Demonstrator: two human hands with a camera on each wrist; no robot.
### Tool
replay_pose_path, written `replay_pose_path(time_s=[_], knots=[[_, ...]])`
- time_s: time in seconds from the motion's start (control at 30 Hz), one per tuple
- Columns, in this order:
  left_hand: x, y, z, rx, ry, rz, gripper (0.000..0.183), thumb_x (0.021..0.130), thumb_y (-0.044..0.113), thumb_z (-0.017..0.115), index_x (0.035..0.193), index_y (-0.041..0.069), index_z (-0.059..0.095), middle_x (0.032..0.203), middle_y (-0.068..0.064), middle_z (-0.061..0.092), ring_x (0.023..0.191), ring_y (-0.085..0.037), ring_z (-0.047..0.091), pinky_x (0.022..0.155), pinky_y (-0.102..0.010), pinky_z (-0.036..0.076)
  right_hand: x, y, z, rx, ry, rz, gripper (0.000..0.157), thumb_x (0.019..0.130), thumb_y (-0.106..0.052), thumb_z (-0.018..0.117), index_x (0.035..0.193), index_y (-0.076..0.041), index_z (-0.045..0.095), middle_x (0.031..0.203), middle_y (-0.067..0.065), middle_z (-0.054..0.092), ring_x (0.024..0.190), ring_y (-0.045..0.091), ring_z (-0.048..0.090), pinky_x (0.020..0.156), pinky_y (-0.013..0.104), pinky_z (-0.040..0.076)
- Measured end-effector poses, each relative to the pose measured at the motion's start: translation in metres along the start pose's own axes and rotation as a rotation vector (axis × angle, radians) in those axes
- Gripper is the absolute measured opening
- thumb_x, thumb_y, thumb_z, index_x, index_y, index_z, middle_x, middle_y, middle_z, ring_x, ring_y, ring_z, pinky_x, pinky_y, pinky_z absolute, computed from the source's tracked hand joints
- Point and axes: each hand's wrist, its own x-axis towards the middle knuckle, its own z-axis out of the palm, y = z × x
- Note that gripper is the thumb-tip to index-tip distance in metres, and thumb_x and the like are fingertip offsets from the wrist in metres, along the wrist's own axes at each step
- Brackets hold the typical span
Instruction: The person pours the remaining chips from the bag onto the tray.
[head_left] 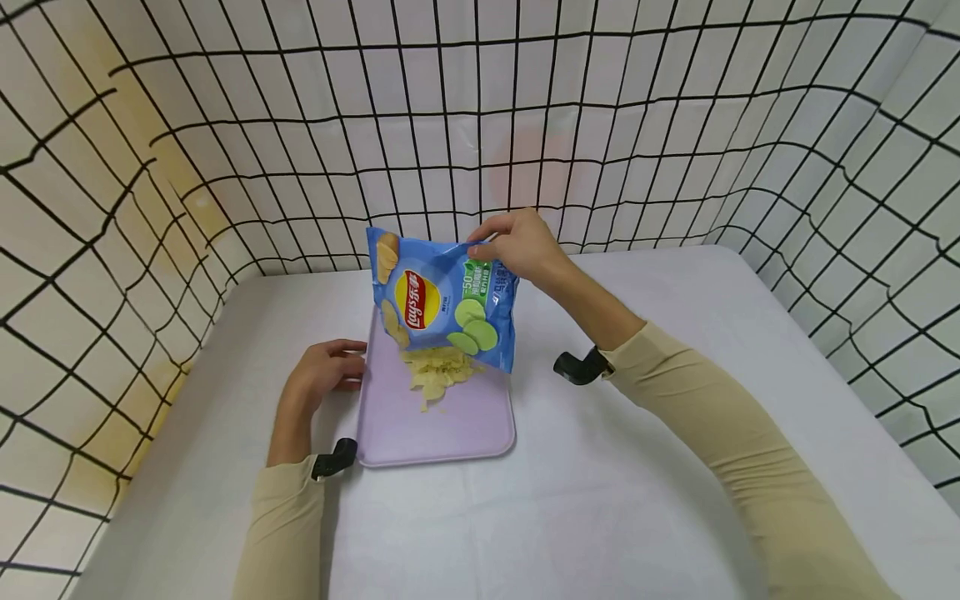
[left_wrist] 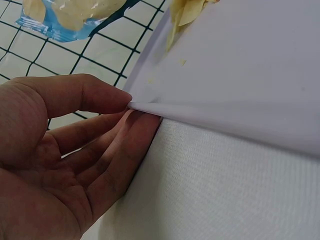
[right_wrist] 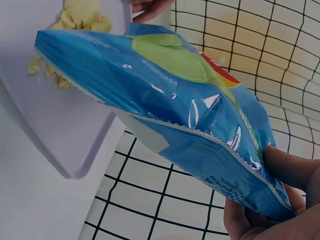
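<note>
A blue Lay's potato chip bag (head_left: pixel 442 296) hangs tilted over the far part of a pale purple tray (head_left: pixel 435 437). My right hand (head_left: pixel 521 242) pinches the bag by its upper right corner; in the right wrist view the thumb and fingers grip its end (right_wrist: pixel 280 200). Below the bag, a heap of broken potato chips (head_left: pixel 435 375) lies on the tray, partly hidden by it. At the tray's left side my left hand (head_left: pixel 330 367) pinches the rim, its thumb and fingertips meeting at the edge in the left wrist view (left_wrist: pixel 90 120).
The tray lies on a table with a white cover (head_left: pixel 615 500). Black wire netting (head_left: pixel 480 108) rises behind the table and along both sides. A few crumbs (head_left: pixel 425 408) sit in front of the heap. Black wrist mounts (head_left: pixel 581 367) are strapped at both sleeves.
</note>
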Motion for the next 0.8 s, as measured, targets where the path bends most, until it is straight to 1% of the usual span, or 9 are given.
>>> replay_pose_path(time_s=[0.1,0.23,0.4,0.57,0.7,0.8], knots=[[0.0000,-0.0006,-0.0004,-0.009,-0.005,0.004,0.048,0.096,0.018,0.064,0.143,0.007,0.056,0.131,-0.021,0.065,0.083,-0.016,0.070,0.076,-0.025,0.060,0.0005,0.0017,0.0008,-0.005,0.003,0.003,0.018,0.091,-0.017,0.075,0.109,-0.011,0.078,0.105,0.010,0.071,0.087,0.024,0.067,0.073,0.029,0.058],[0.0005,-0.0007,-0.0002,-0.014,-0.005,-0.007,0.049,0.096,0.018,0.064,0.143,0.008,0.056,0.133,-0.020,0.064,0.085,-0.017,0.070,0.076,-0.024,0.060,0.0007,0.0019,0.0003,-0.003,0.001,0.004,0.019,0.091,-0.017,0.076,0.109,-0.011,0.078,0.107,0.011,0.071,0.087,0.024,0.067,0.073,0.029,0.057],[0.0005,0.0000,0.0001,-0.021,-0.007,-0.002,0.049,0.096,0.017,0.064,0.143,0.007,0.056,0.134,-0.020,0.063,0.086,-0.017,0.070,0.076,-0.024,0.060,0.0014,0.0030,0.0008,0.016,0.027,-0.007,0.020,0.092,-0.017,0.075,0.110,-0.011,0.078,0.113,0.009,0.070,0.088,0.024,0.067,0.074,0.029,0.059],[0.0008,0.0000,-0.0002,-0.010,-0.003,-0.011,0.050,0.095,0.018,0.065,0.143,0.009,0.056,0.135,-0.019,0.063,0.086,-0.017,0.070,0.076,-0.024,0.060,0.0018,0.0070,0.0034,0.004,0.008,-0.008,0.019,0.092,-0.015,0.074,0.110,-0.010,0.078,0.115,0.009,0.069,0.090,0.025,0.068,0.075,0.030,0.059],[0.0003,0.0001,-0.0002,-0.005,-0.002,-0.017,0.049,0.095,0.019,0.065,0.143,0.009,0.057,0.133,-0.019,0.064,0.086,-0.017,0.070,0.077,-0.024,0.060,0.0011,0.0071,0.0034,-0.011,0.016,-0.008,0.018,0.092,-0.016,0.074,0.109,-0.011,0.079,0.115,0.008,0.069,0.090,0.025,0.067,0.076,0.030,0.059],[0.0009,0.0005,0.0002,-0.002,-0.003,-0.015,0.049,0.095,0.020,0.065,0.142,0.010,0.057,0.133,-0.018,0.064,0.086,-0.017,0.070,0.076,-0.024,0.060,0.0007,0.0052,0.0020,-0.008,0.021,-0.006,0.018,0.092,-0.016,0.075,0.108,-0.011,0.079,0.112,0.009,0.070,0.089,0.025,0.066,0.075,0.030,0.057]])
